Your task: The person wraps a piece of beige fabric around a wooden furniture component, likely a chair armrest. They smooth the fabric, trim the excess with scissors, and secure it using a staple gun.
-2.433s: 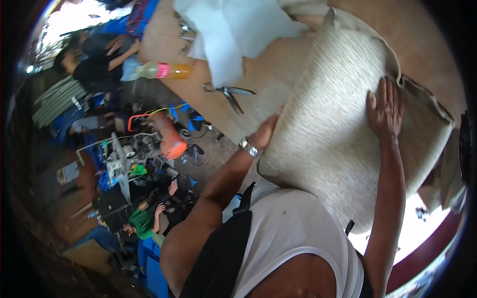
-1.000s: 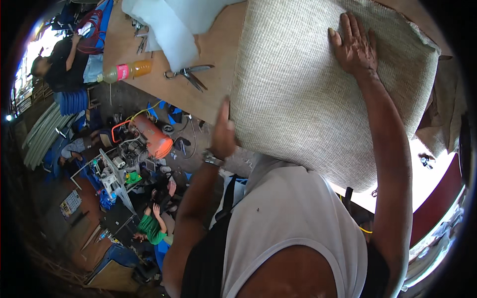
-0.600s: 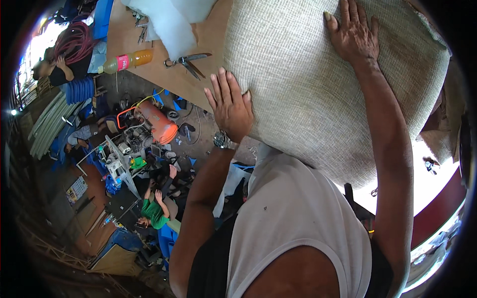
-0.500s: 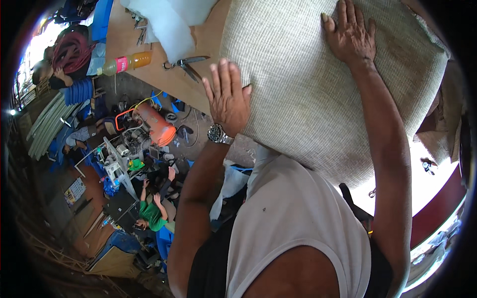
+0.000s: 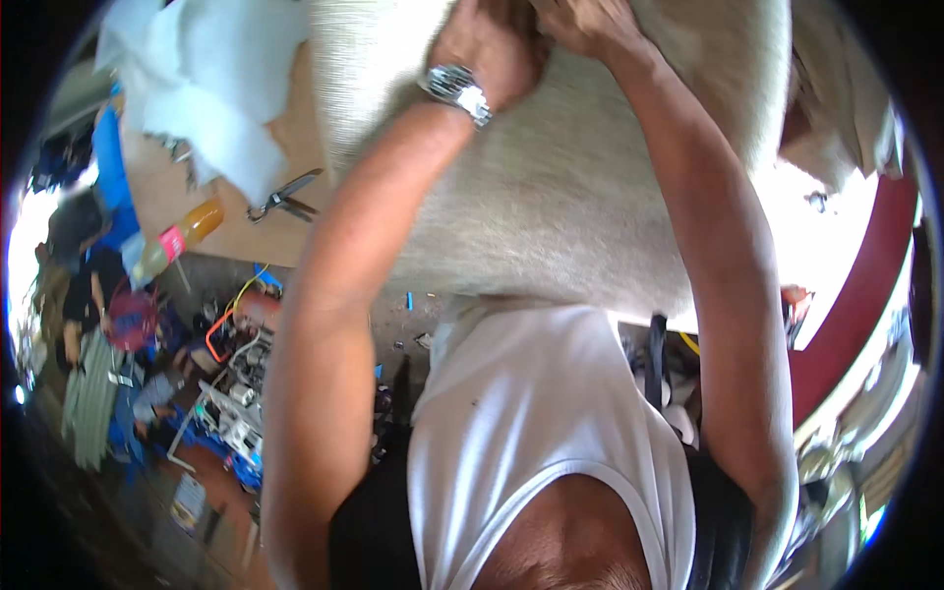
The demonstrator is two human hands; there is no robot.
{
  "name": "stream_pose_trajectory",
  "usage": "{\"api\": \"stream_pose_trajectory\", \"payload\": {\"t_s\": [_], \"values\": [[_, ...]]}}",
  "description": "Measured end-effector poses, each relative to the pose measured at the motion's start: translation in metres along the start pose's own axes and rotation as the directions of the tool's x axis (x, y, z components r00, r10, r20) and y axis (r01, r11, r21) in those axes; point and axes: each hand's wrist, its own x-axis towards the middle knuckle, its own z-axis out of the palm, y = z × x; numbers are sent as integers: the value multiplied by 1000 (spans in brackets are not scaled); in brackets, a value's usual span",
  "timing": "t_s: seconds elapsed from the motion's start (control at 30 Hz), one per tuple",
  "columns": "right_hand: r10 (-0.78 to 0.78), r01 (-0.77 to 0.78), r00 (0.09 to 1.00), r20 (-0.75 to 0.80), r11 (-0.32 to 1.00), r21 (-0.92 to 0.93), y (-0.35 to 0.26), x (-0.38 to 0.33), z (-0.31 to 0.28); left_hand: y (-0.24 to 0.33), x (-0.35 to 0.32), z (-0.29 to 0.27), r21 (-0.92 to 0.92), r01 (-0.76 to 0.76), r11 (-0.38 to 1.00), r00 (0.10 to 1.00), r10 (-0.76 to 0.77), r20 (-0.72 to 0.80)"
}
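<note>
Beige woven cushion (image 5: 551,206): your L hand (image 5: 497,44) has moved off its side to meet your R hand (image 5: 592,25), so work's now at one spot; can't tell grips b/c of blur.

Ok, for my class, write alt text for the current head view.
A person's left hand, a silver watch on its wrist, and right hand are close together over beige fabric; to their left, scissors, a bottle and white material lie on a brown table.

Blurred hands (image 5: 495,49) — bright side glare
</note>
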Motion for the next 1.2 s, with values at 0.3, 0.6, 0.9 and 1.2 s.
{"api": "stream_pose_trajectory", "payload": {"t_s": [0.3,0.6,0.9,1.2], "values": [[75,-87,986,147,993,81,-114,-360,-53,-7,-2,3,-115,-25,993,999,29,40],[279,-171,912,302,925,-338,-97,-348,-37,-13,-11,10,-27,-67,997,991,63,-119],[-1,35,969,247,991,-132,-70,-209,-18,-18,-3,9,-383,-105,918,984,39,-176],[-62,100,978,197,977,-190,-50,-135,-27,-25,-30,-69,-469,-561,682,615,-36,-788]]}}
